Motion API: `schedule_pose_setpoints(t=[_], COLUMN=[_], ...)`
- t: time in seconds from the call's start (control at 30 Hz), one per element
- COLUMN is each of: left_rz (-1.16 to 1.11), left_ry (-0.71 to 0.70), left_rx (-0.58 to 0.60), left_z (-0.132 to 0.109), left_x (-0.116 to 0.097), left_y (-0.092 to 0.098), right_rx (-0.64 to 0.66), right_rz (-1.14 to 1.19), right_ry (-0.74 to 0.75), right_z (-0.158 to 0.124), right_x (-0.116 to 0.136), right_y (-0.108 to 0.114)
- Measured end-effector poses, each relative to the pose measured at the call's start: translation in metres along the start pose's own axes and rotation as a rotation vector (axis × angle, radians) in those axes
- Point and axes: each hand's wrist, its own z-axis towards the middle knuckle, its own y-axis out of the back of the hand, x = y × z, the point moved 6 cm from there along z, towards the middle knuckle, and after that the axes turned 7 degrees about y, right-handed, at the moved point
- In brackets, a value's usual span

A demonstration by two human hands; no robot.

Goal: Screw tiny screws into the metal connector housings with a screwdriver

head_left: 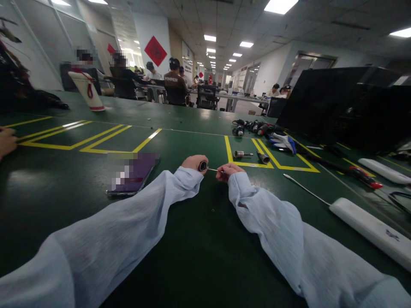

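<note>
Left hand (194, 162) curled round dark, round-ended cylinder (202, 166); right hand (228, 170) pinching thin, straight metallic rod (213, 170).

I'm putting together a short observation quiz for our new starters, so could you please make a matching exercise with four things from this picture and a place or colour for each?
Things:
1. Round part
2. Thin rod
3. Phone
4. Cup

Places and colours:
A. Purple, lying flat
B. Held in the right hand
C. Whitish with red, standing at the far left
D. Held in the left hand

Right pairs: 1-D, 2-B, 3-A, 4-C
</note>
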Motion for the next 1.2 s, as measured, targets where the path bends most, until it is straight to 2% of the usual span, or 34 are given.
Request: schedule_pose_setpoints(t=[0.17,0.43,0.63,0.93,1.03,1.2], left_rz=[0.119,-0.136,-0.19,0.163,0.151,-0.041], left_ry=[-0.019,-0.056,-0.113,-0.081,-0.091,-0.087], left_rx=[0.037,-0.029,-0.056,0.009,-0.026,-0.127], left_z=[0.0013,0.0007,-0.0022,0.0032,0.002,-0.002], left_x=[-0.0031,0.0033,0.0009,-0.0026,-0.0011,0.0027], left_y=[-0.0014,0.0006,0.0032,-0.0028,-0.001,0.0067], right_rx=[0.017,0.053,0.056,0.064,0.079,0.113], right_rz=[0.002,0.084,0.117,0.098,0.117,0.168], right_ry=[-0.012,-0.051,-0.043,-0.019,-0.026,-0.034], right_z=[0.0,0.0018,0.0028,0.0001,0.0,0.0019], right_x=[-0.0017,-0.0035,-0.0012,0.0003,-0.0011,-0.0036], right_y=[-0.0014,-0.0027,-0.0023,-0.0028,-0.0046,-0.0057])
